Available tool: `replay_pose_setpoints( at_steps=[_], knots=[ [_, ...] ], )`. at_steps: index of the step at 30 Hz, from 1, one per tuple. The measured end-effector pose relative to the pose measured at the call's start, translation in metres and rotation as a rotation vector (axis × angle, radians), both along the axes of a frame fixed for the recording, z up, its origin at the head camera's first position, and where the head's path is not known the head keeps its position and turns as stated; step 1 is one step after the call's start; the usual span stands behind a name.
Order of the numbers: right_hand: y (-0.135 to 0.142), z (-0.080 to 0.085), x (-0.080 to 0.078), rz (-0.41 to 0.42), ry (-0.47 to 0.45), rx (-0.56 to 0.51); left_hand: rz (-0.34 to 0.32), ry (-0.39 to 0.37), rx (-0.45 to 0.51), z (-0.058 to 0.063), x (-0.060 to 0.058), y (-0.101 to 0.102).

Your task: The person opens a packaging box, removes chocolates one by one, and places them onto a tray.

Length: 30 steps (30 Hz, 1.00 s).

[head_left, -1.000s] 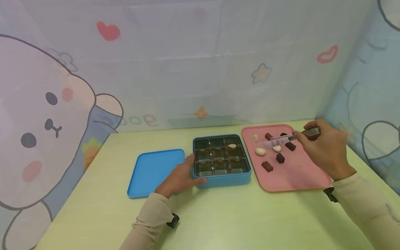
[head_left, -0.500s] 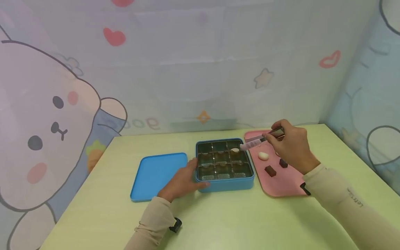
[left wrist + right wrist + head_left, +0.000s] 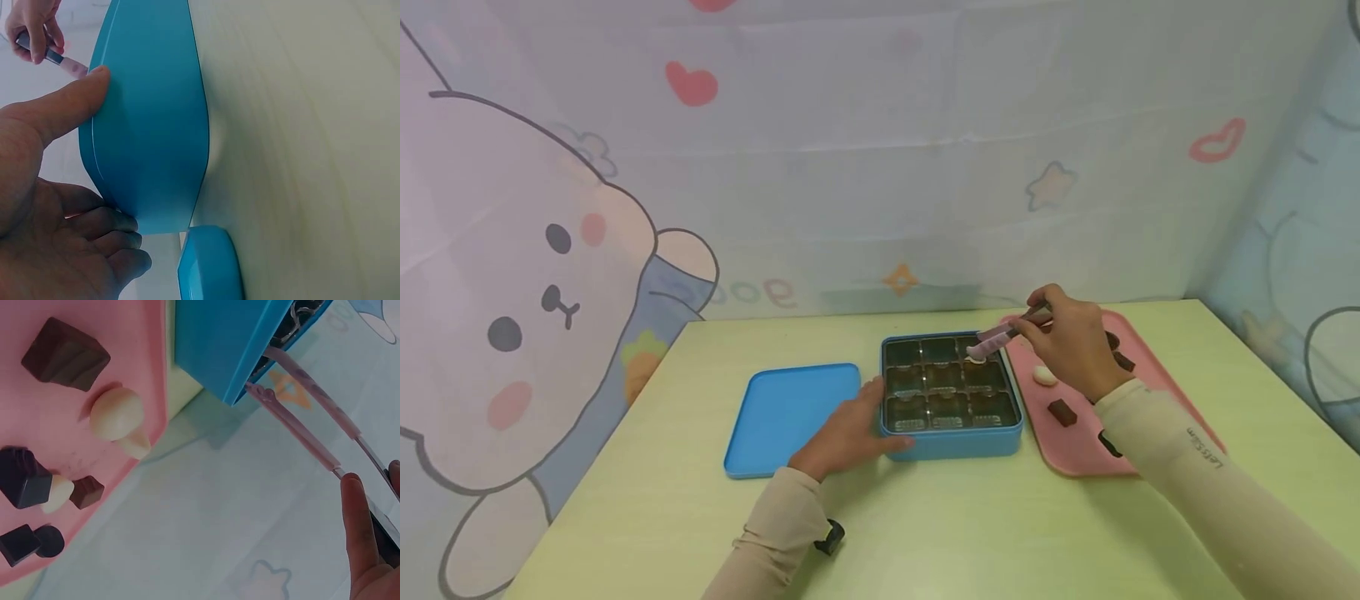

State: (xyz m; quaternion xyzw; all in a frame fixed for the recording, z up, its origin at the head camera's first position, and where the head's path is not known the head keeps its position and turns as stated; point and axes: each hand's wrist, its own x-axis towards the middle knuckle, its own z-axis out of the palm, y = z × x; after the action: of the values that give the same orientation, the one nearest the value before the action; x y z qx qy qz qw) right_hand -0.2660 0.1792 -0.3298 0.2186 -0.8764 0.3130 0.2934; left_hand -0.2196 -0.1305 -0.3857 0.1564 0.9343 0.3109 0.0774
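Observation:
My left hand point(image 3: 848, 435) holds the near left corner of a blue chocolate box point(image 3: 953, 443). Its thumb lies at the front rim and its fingers along the left side, as the left wrist view shows too. With my right hand point(image 3: 1070, 346) I grip tongs point(image 3: 996, 339) that have pale pink tips. Those tips reach into the box's back right compartment, right at a white chocolate point(image 3: 975, 359). In the right wrist view the two arms of the tongs point(image 3: 312, 432) stand apart, with their ends at the rim. The other compartments of the dark plastic insert hold nothing.
A pink tray point(image 3: 1093, 462) stands right of the box, bearing brown chocolates point(image 3: 65, 353) and white ones point(image 3: 117, 414). To the left lies a blue lid point(image 3: 793, 417). A printed cloth backdrop point(image 3: 850, 167) rises behind the table point(image 3: 925, 533).
My right hand has brought the tongs leftward from above the pink tray to the box's back right compartment. The left hand stays on the box corner. The head view has shifted slightly.

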Motion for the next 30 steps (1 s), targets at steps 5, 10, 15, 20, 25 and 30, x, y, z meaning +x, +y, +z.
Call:
replay_pose_setpoints(
  at_steps=[5, 10, 15, 20, 25, 30],
  knots=[
    [-0.005, -0.001, -0.008, 0.023, -0.05, 0.041, -0.01, 0.027, 0.007, 0.001, 0.0, 0.0],
    [-0.01, 0.003, -0.014, 0.039, -0.12, 0.14, -0.013, 0.02, 0.014, 0.0, 0.001, 0.0],
    [-0.015, 0.003, -0.018, 0.034, -0.124, 0.28, 0.001, -0.003, -0.005, 0.0, 0.001, 0.001],
    [-0.017, 0.004, -0.021, 0.055, -0.117, 0.314, 0.008, -0.005, -0.011, 0.002, 0.0, 0.001],
    [-0.011, 0.01, -0.03, 0.163, -0.156, 0.292, 0.005, -0.003, -0.007, 0.001, 0.0, 0.001],
    [-0.011, 0.022, -0.037, 0.251, -0.203, 0.36, -0.003, -0.002, -0.015, 0.001, 0.001, 0.0]
  ],
)
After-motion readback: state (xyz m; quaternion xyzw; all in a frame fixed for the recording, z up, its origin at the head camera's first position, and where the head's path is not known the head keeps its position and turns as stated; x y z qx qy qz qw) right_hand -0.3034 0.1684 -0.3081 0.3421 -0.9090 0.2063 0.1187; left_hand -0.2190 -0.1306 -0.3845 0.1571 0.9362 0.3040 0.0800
